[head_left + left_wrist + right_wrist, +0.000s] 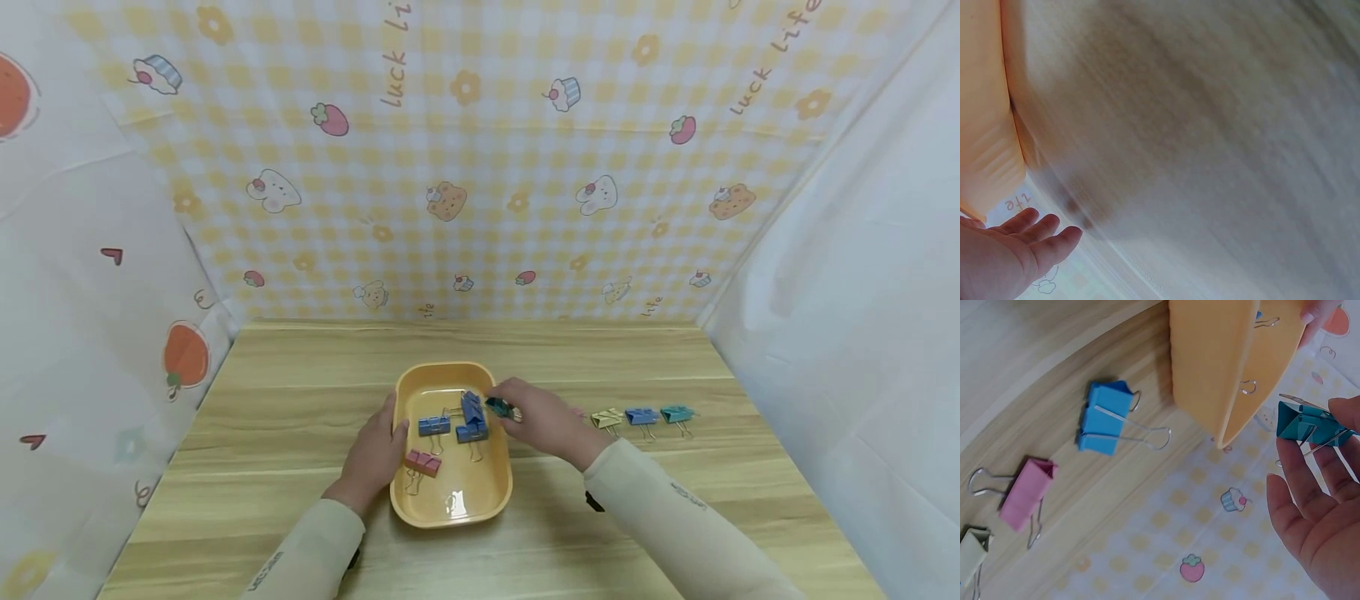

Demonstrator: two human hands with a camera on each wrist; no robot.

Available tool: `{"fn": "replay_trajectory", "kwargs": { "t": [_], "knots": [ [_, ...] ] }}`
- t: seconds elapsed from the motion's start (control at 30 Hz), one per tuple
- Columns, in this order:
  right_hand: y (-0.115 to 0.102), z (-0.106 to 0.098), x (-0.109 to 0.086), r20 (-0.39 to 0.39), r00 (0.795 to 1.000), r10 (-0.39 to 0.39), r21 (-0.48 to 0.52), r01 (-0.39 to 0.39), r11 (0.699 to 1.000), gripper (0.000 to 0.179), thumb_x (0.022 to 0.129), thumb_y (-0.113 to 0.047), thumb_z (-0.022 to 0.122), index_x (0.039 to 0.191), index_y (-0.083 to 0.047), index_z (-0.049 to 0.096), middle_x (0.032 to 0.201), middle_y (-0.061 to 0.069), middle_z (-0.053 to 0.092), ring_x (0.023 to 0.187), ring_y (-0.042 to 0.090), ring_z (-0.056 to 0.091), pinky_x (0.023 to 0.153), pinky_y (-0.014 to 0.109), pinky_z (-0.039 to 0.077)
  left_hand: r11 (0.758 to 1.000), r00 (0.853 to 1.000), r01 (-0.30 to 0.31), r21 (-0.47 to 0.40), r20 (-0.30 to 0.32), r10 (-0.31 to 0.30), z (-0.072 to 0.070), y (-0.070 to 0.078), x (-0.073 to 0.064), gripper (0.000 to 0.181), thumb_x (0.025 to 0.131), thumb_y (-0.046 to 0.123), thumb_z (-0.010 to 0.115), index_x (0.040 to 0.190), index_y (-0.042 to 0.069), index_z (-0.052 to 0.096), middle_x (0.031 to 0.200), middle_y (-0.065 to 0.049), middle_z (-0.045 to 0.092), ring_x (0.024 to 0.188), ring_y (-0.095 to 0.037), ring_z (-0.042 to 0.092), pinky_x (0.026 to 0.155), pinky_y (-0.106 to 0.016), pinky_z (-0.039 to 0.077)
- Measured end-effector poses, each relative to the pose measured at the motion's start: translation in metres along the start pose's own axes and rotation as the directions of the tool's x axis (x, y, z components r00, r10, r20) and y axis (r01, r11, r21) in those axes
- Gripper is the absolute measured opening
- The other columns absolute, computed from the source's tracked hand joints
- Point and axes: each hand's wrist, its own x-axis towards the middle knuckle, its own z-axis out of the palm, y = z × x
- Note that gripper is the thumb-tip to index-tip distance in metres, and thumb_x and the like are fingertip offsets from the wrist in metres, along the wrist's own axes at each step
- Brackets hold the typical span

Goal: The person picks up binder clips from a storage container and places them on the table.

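My right hand [543, 417] pinches a green binder clip [1310, 423] between thumb and fingers, at the right rim of a yellow-orange plastic tray [450, 518]. My left hand [375, 450] holds the tray's left side, thumb over the rim; in the left wrist view its other fingers [1054, 250] extend beside the outer wall. Inside the tray lie several blue binder clips [434, 426], some bunched together, and a pink binder clip [423, 462]. A blue binder clip [1105, 419] lies on the table just outside the tray, hidden behind my right hand in the head view.
To the right, a row of binder clips continues on the wooden table [315, 375]: pink [1027, 494], pale yellow [606, 418], blue [642, 416] and green [677, 413]. A patterned cloth [480, 167] hangs behind the table, with white cloth at both sides.
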Motion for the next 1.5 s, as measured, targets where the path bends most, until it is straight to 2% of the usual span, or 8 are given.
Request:
{"fn": "replay_trajectory", "kwargs": {
  "t": [0.1,0.43,0.8,1.03,1.1,1.17,1.3,1.5],
  "knots": [
    [0.004,-0.002,-0.005,-0.015,1.0,0.003,-0.02,-0.003,1.0,0.041,0.089,-0.012,0.067,0.13,-0.01,0.059,0.126,0.002,0.06,0.097,0.015,0.063,0.082,0.033,0.055,1.0,1.0,-0.01,0.004,-0.006,0.01,0.0,0.0,0.0,0.062,0.104,0.028,0.038,0.155,0.005,0.011,0.151,-0.027,0.031,0.137,-0.045,0.031,0.111,-0.058,0.027],
    [0.023,-0.009,-0.029,-0.051,0.997,-0.053,-0.14,0.045,0.989,0.04,0.086,-0.009,0.07,0.125,-0.006,0.062,0.117,0.004,0.063,0.097,0.018,0.063,0.081,0.036,0.055,1.0,1.0,-0.02,0.003,-0.007,0.02,0.001,-0.002,0.001,0.063,0.104,0.029,0.038,0.155,0.005,0.01,0.151,-0.027,0.031,0.137,-0.046,0.031,0.11,-0.058,0.027],
    [0.041,0.006,-0.046,-0.035,0.997,-0.066,-0.233,0.056,0.971,0.04,0.085,-0.008,0.069,0.125,-0.01,0.064,0.115,0.002,0.065,0.1,0.018,0.065,0.079,0.033,0.056,1.0,1.0,-0.022,-0.002,-0.005,0.022,0.002,-0.004,0.003,0.063,0.104,0.029,0.037,0.155,0.005,0.009,0.152,-0.027,0.029,0.139,-0.045,0.029,0.112,-0.057,0.026],
    [0.046,0.017,-0.052,-0.038,0.994,-0.098,-0.262,0.084,0.961,0.037,0.081,-0.005,0.072,0.118,-0.008,0.068,0.112,0.004,0.067,0.104,0.022,0.063,0.096,0.046,0.049,1.0,1.0,-0.022,-0.004,0.002,0.022,0.001,-0.003,0.002,0.063,0.104,0.029,0.037,0.156,0.006,0.009,0.152,-0.027,0.028,0.139,-0.045,0.028,0.112,-0.057,0.025],
    [0.049,0.022,-0.053,-0.036,0.993,-0.111,-0.295,0.096,0.951,0.037,0.08,-0.007,0.074,0.116,-0.009,0.068,0.111,0.004,0.067,0.1,0.021,0.064,0.09,0.042,0.052,1.0,1.0,-0.025,-0.001,0.002,0.025,0.001,-0.003,0.002,0.063,0.104,0.029,0.037,0.155,0.006,0.009,0.152,-0.027,0.028,0.139,-0.045,0.028,0.112,-0.058,0.025],
    [0.052,0.027,-0.054,-0.024,0.992,-0.126,-0.333,0.111,0.936,0.036,0.08,-0.009,0.075,0.116,-0.011,0.069,0.109,0.002,0.067,0.094,0.017,0.065,0.078,0.034,0.056,1.0,1.0,-0.028,0.005,0.002,0.028,0.0,-0.002,0.002,0.063,0.104,0.029,0.037,0.155,0.005,0.009,0.152,-0.028,0.028,0.139,-0.045,0.028,0.112,-0.057,0.025],
    [0.054,0.033,-0.057,-0.007,0.986,-0.168,-0.369,0.154,0.916,0.036,0.079,-0.011,0.076,0.114,-0.012,0.069,0.107,0.001,0.066,0.075,0.013,0.065,0.055,0.024,0.052,0.999,1.0,-0.031,0.008,0.001,0.031,-0.001,-0.002,0.002,0.063,0.104,0.029,0.036,0.155,0.004,0.009,0.152,-0.028,0.028,0.138,-0.046,0.028,0.112,-0.057,0.024],
    [0.051,0.039,-0.057,0.022,0.982,-0.185,-0.336,0.182,0.924,0.035,0.079,-0.004,0.074,0.113,-0.009,0.069,0.103,0.002,0.064,0.081,0.014,0.063,0.069,0.026,0.055,0.999,0.999,-0.043,0.0,0.007,0.043,-0.002,-0.001,0.001,0.063,0.104,0.029,0.037,0.155,0.003,0.01,0.152,-0.028,0.028,0.139,-0.045,0.028,0.112,-0.057,0.025]
  ]
}}
